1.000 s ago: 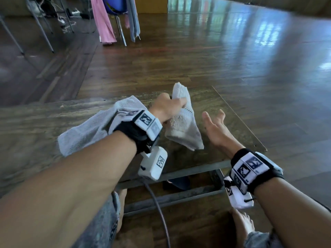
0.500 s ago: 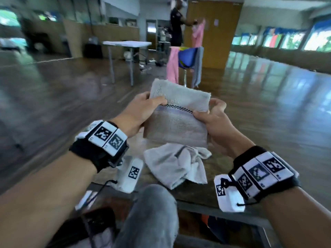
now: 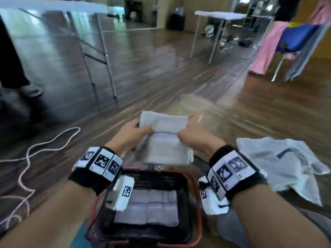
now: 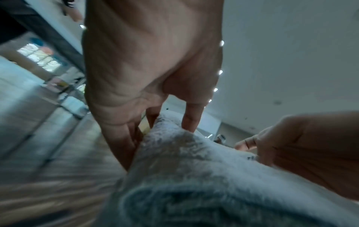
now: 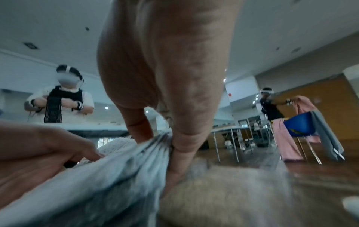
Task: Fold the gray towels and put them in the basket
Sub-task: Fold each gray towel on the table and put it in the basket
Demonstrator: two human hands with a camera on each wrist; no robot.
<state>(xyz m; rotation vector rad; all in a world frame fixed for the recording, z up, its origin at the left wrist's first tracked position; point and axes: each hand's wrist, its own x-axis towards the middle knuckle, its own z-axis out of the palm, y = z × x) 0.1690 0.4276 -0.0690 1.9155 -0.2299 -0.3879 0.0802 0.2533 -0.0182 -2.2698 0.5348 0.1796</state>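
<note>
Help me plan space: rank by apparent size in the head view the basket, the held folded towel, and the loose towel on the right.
1. basket, nearest the camera
2. loose towel
3. held folded towel

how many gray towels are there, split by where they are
held in both hands: 1 folded towel, gripped by the left hand and right hand
in the basket: 2 folded towels
lying unfolded: 1 towel
total: 4

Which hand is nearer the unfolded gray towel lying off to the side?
Right. The right hand grips the folded towel on the side facing the unfolded towel; the left hand grips the folded towel's far side, farther away.
</note>
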